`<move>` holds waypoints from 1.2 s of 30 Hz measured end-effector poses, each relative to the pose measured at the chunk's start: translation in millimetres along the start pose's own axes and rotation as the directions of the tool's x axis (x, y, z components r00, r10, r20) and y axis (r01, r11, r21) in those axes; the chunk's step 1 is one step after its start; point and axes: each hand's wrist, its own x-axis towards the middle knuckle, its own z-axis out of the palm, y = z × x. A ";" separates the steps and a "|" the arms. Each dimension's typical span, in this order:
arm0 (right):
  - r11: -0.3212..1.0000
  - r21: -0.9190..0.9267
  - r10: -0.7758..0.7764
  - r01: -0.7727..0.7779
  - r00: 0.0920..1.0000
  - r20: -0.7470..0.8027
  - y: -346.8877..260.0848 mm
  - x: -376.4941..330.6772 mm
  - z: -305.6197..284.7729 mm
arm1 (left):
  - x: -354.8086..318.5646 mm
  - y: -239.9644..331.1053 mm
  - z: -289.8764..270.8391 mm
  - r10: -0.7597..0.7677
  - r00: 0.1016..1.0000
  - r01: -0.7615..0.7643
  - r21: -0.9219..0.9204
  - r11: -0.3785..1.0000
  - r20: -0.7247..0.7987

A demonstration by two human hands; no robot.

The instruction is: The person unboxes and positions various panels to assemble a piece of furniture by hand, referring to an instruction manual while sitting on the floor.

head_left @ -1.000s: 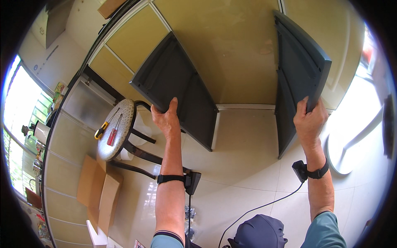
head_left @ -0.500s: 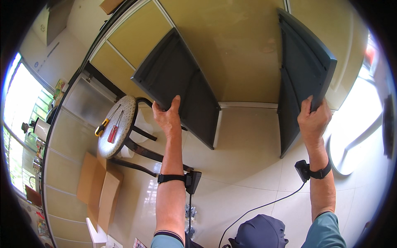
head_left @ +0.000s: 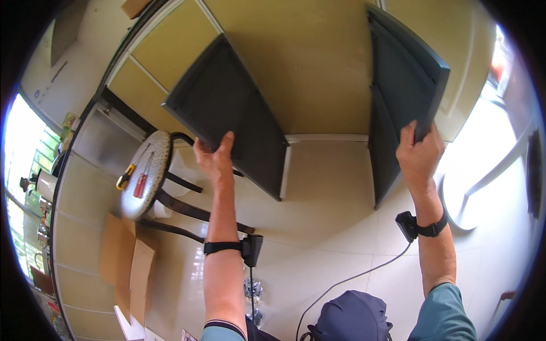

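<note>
My left hand [head_left: 215,160] grips the near edge of a dark grey flat panel [head_left: 227,113] that stands on the floor and leans against the yellow wall. My right hand [head_left: 420,152] holds the near corner of a second dark grey panel [head_left: 401,96], which stands upright on its edge to the right. Both wrists wear black straps with small devices. The two panels stand apart with bare wall between them.
A round stool [head_left: 145,173] with dark legs stands at the left, with small tools on its seat. Flattened cardboard [head_left: 125,264] lies on the tiled floor lower left. A white round table [head_left: 478,187] sits at the right. A dark blue cap [head_left: 352,315] and a cable are near the bottom.
Both hands stay on the panels. The panels have shifted slightly upward and outward in the view; the right panel looks a little more upright.
</note>
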 end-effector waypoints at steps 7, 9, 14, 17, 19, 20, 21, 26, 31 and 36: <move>0.983 0.031 0.174 -0.179 0.977 0.124 12.1 -2.4 4.6 | -14.9 -16.5 -5.9 -0.033 0.999 0.032 0.007 0.999 0.014; 0.987 0.091 0.129 -0.136 0.989 0.076 17.8 -3.9 4.2 | -25.6 -19.3 -9.3 -0.050 0.999 0.049 0.032 0.998 0.012; 0.990 0.016 0.136 -0.139 0.983 0.125 31.8 -1.8 -6.5 | -62.6 -27.4 -35.2 -0.028 0.999 0.029 0.084 0.996 -0.020; 0.992 0.035 0.116 -0.121 0.986 0.117 32.8 1.6 -9.5 | -93.9 -21.6 -55.2 -0.001 0.997 0.008 0.090 0.996 -0.081; 0.997 -0.004 0.073 -0.073 0.996 0.054 38.3 4.6 -16.0 | -120.2 -3.4 -54.8 -0.028 0.999 0.031 0.120 0.992 -0.031; 0.998 0.031 0.053 -0.054 0.998 0.020 37.0 5.1 -17.1 | -132.7 5.1 -58.0 -0.059 0.998 0.057 0.173 0.983 0.003; 0.998 0.032 0.048 -0.048 0.999 0.010 37.4 6.0 -17.8 | -142.2 8.4 -60.5 -0.051 0.999 0.050 0.164 0.985 0.003; 0.999 0.047 0.016 -0.015 0.999 -0.031 35.1 4.6 -32.0 | -178.7 12.3 -76.1 -0.108 0.992 0.095 0.179 0.979 0.061; 0.999 0.043 0.020 -0.018 0.998 -0.056 39.9 12.1 -34.7 | -208.4 5.6 -76.7 -0.182 0.982 0.175 0.103 0.979 0.059; 0.999 0.041 0.012 -0.011 0.999 -0.031 43.7 12.2 -31.1 | -236.4 -1.1 -74.9 -0.232 0.964 0.224 0.076 0.972 0.126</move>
